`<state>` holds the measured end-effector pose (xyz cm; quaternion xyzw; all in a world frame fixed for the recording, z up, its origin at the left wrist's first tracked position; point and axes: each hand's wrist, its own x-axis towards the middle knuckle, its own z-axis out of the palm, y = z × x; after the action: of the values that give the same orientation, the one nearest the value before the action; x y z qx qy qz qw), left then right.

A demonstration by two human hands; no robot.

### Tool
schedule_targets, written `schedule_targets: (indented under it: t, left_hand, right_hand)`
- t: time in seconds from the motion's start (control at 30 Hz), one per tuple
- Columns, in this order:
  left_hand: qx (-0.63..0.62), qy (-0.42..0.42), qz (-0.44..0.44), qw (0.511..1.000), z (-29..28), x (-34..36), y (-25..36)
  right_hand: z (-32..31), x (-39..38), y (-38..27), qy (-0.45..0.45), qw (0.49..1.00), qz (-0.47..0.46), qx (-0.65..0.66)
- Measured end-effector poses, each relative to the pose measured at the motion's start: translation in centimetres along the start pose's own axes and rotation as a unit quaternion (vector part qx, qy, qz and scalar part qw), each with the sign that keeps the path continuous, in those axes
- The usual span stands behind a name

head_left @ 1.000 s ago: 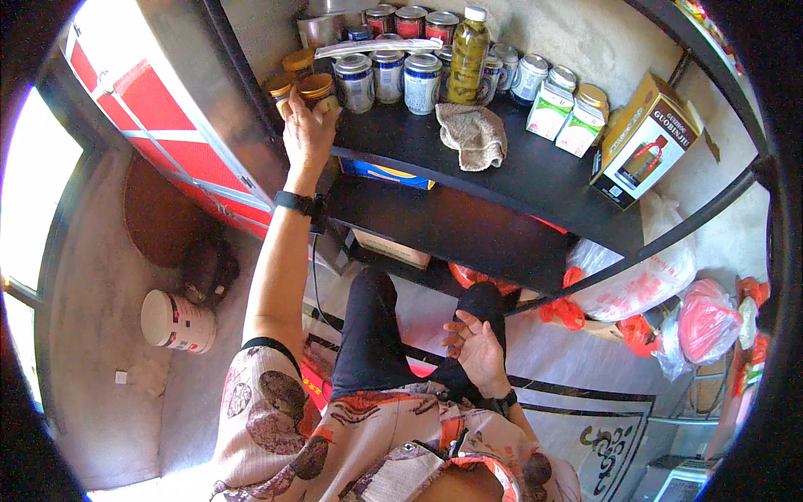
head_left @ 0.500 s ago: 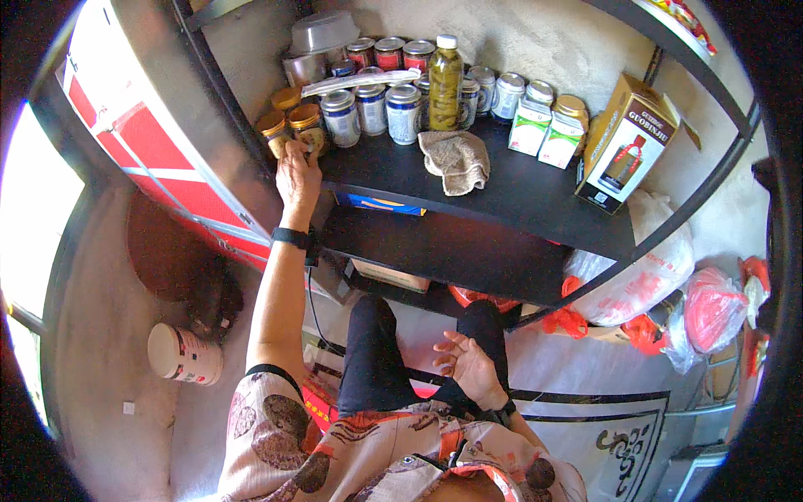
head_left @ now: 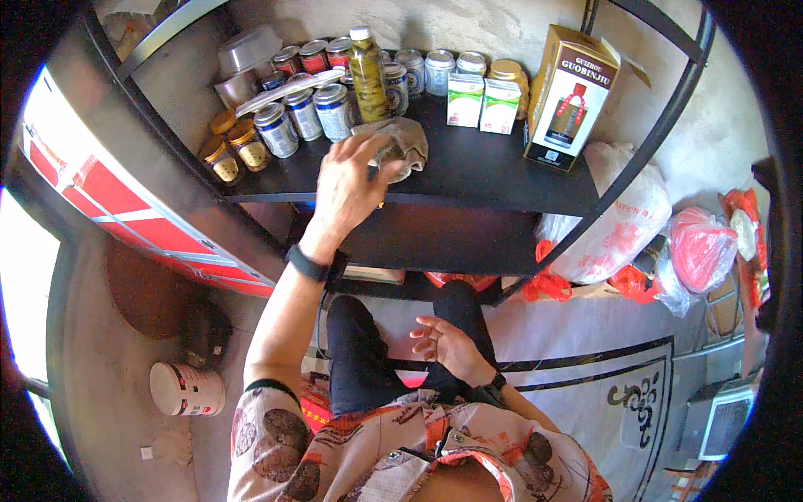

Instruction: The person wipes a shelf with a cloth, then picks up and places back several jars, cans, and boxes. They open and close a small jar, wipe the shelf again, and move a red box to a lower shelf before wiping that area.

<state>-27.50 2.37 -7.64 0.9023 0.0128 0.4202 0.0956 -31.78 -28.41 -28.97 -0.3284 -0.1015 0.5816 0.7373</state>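
My left hand (head_left: 347, 191) reaches over the front of the black shelf, fingers apart, at the left edge of a crumpled brown cloth (head_left: 408, 149). Whether the fingertips touch the cloth cannot be made out. Behind the cloth rises a clear bottle (head_left: 368, 79) with a white cap and greenish contents. To the left are silver-and-blue cans (head_left: 276, 131) and small gold-lidded jars (head_left: 249, 146). My right hand (head_left: 452, 347) hovers above my lap, holding nothing, its fingers loosely bent and apart.
Two green-and-white cartons (head_left: 464, 100) and a tall bottle box (head_left: 569, 100) stand on the shelf's right side. Beyond the black frame hang or lie stuffed plastic bags (head_left: 615, 213). A white bucket (head_left: 186, 389) is on the floor at left, near a red-and-white cabinet (head_left: 117, 197).
My left hand has left the gold-lidded jars and moved right to the cloth. The view has shifted, and the jars stay on the shelf. My right hand remains over my lap.
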Motion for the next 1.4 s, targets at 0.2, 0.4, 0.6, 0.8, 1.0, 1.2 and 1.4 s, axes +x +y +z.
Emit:
schedule_targets:
  t: [0.2, 0.4, 0.6, 0.8, 1.0, 1.2, 1.4]
  left_hand:
    - [0.098, -0.100, -0.063, 0.988, 7.4, 2.7, 1.3]
    - [-0.105, -0.077, 0.057, 0.990, 5.7, -1.0, 4.3]
    - [0.023, -0.104, -0.047, 0.993, 2.1, -1.0, 1.5]
    - [-0.070, -0.146, 0.061, 0.985, 7.9, 1.6, 6.9]
    - [-0.113, -0.157, 0.112, 0.975, 9.9, 1.8, 12.4]
    - [-0.102, -0.148, 0.115, 0.977, 7.5, 0.7, 11.2]
    - [-0.006, -0.093, 0.038, 0.995, 2.1, -2.5, 3.7]
  right_hand:
    - [-0.1, -1.0, -0.2, 0.007, 1.000, -0.012, 0.023]
    - [-1.9, -2.2, -0.2, 0.018, 0.999, -0.018, 0.029]
    - [-3.6, -2.5, -0.2, 0.002, 0.998, -0.050, 0.049]
    - [-3.5, -2.1, 0.1, -0.007, 0.998, -0.033, 0.058]
    - [-3.6, -2.0, -0.5, 0.031, 0.998, -0.045, 0.032]
    - [-5.0, -3.1, 0.0, 0.063, 0.996, -0.039, 0.041]
    - [-8.2, -4.0, 0.6, 0.077, 0.992, -0.070, 0.069]
